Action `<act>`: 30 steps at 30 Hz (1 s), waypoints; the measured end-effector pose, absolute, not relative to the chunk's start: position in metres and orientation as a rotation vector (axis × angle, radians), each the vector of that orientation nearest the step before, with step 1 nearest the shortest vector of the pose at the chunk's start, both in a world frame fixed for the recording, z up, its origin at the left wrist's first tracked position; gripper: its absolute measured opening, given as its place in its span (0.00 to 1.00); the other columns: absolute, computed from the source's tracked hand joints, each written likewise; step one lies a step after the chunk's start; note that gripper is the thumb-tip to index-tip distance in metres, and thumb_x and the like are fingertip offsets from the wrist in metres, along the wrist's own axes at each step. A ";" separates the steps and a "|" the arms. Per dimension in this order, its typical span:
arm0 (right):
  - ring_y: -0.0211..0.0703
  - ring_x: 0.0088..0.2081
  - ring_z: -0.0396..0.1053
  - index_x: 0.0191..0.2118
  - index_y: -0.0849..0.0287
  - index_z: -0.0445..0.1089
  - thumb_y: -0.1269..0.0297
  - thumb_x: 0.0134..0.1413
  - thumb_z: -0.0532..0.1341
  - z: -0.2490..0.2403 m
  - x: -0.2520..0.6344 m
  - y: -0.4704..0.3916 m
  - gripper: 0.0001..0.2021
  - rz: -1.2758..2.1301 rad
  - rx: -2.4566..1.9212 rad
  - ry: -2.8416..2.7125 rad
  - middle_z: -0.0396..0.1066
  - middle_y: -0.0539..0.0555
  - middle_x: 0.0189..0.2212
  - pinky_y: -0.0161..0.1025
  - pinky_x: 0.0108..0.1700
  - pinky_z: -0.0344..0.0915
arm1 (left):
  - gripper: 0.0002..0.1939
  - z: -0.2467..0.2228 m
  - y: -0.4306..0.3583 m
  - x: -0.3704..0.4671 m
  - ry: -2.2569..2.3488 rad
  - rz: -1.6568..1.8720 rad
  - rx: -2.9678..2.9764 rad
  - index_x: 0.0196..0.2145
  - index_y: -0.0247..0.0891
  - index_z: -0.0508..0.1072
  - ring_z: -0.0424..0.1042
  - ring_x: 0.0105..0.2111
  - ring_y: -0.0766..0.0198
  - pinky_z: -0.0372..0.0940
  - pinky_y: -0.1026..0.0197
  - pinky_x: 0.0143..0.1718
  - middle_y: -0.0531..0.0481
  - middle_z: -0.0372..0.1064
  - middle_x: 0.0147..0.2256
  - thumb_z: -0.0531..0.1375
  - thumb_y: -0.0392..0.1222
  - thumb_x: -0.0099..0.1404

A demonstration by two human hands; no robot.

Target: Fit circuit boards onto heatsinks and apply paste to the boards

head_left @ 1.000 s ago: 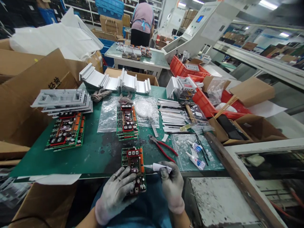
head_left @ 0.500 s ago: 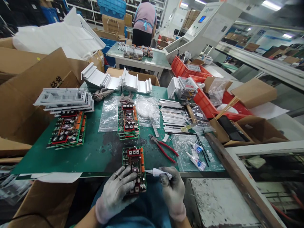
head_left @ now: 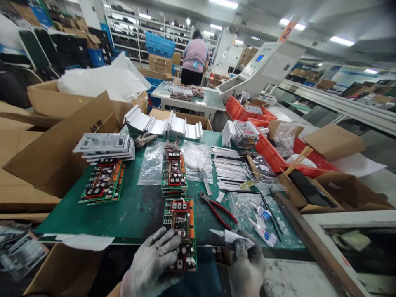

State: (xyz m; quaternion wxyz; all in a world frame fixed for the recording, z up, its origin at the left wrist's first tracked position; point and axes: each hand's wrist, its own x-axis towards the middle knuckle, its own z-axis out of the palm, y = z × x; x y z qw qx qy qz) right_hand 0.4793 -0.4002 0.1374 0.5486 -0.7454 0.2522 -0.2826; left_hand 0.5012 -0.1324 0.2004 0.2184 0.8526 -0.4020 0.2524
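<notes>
My left hand [head_left: 157, 258], in a grey-white glove, grips the left edge of a green circuit board [head_left: 182, 204]; its fingers lie over the board's face and its thumb is hidden. The board carries red-framed parts and orange connectors, and its near end overhangs the table edge. In my gloved right hand [head_left: 247, 262] is a white glue tube [head_left: 230, 236], its tapered nozzle pointing left, apart from the board. Red-handled cutters [head_left: 221, 212] lie just beyond it. Two more glue tubes [head_left: 262, 233] rest on a plastic bag to the right.
Stacked circuit boards [head_left: 174, 175] stand ahead, with another stack [head_left: 103, 181] at left beside grey housings [head_left: 105, 144]. Metal strips [head_left: 229, 169], a hammer [head_left: 253, 166] and aluminium profiles [head_left: 162, 123] lie farther back. Red crates [head_left: 269, 146] border the right side. A person [head_left: 195, 57] stands beyond.
My right hand has drawn the glue tube rightward, away from the board's right edge. My left hand stays on the board. The camera view has tilted up and shifted left.
</notes>
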 end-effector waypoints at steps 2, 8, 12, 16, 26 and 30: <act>0.52 0.34 0.75 0.36 0.60 0.74 0.42 0.45 0.65 0.135 0.491 -0.401 0.24 -0.557 -1.696 0.640 0.78 0.58 0.32 0.42 0.34 0.70 | 0.11 0.218 -0.129 0.519 -1.061 0.796 2.356 0.43 0.45 0.73 0.72 0.53 0.62 0.63 0.58 0.58 0.52 0.76 0.49 0.57 0.52 0.70; 0.52 0.34 0.73 0.34 0.59 0.73 0.41 0.45 0.63 0.161 0.515 -0.364 0.23 -0.480 -1.690 0.504 0.77 0.55 0.29 0.43 0.37 0.67 | 0.18 0.242 -0.120 0.605 -0.812 0.806 2.226 0.46 0.40 0.66 0.70 0.56 0.54 0.69 0.50 0.55 0.42 0.72 0.54 0.66 0.44 0.62; 0.52 0.34 0.73 0.36 0.58 0.73 0.41 0.48 0.61 0.168 0.515 -0.349 0.23 -0.511 -1.688 0.529 0.77 0.54 0.29 0.43 0.39 0.65 | 0.19 0.238 -0.123 0.642 -0.779 0.765 2.271 0.45 0.42 0.65 0.74 0.51 0.57 0.72 0.53 0.50 0.46 0.72 0.52 0.67 0.36 0.57; 0.52 0.34 0.72 0.36 0.59 0.73 0.39 0.47 0.63 0.162 0.514 -0.353 0.25 -0.516 -1.689 0.528 0.76 0.54 0.29 0.42 0.38 0.65 | 0.31 0.240 -0.118 0.637 -0.771 0.790 2.340 0.52 0.41 0.65 0.67 0.57 0.49 0.63 0.43 0.59 0.43 0.70 0.55 0.71 0.44 0.53; 0.53 0.38 0.73 0.47 0.62 0.71 0.41 0.48 0.64 0.151 0.518 -0.359 0.30 -0.472 -1.619 0.519 0.76 0.57 0.33 0.44 0.41 0.67 | 0.29 0.214 0.037 0.561 -0.121 0.868 2.823 0.51 0.38 0.71 0.72 0.50 0.44 0.70 0.43 0.51 0.39 0.71 0.50 0.57 0.62 0.63; 0.52 0.37 0.74 0.46 0.62 0.72 0.42 0.45 0.67 0.145 0.517 -0.364 0.30 -0.435 -1.530 0.555 0.77 0.56 0.32 0.43 0.39 0.68 | 0.23 0.204 0.056 0.554 -0.122 0.787 2.757 0.49 0.41 0.72 0.75 0.45 0.52 0.74 0.52 0.46 0.43 0.73 0.46 0.52 0.59 0.67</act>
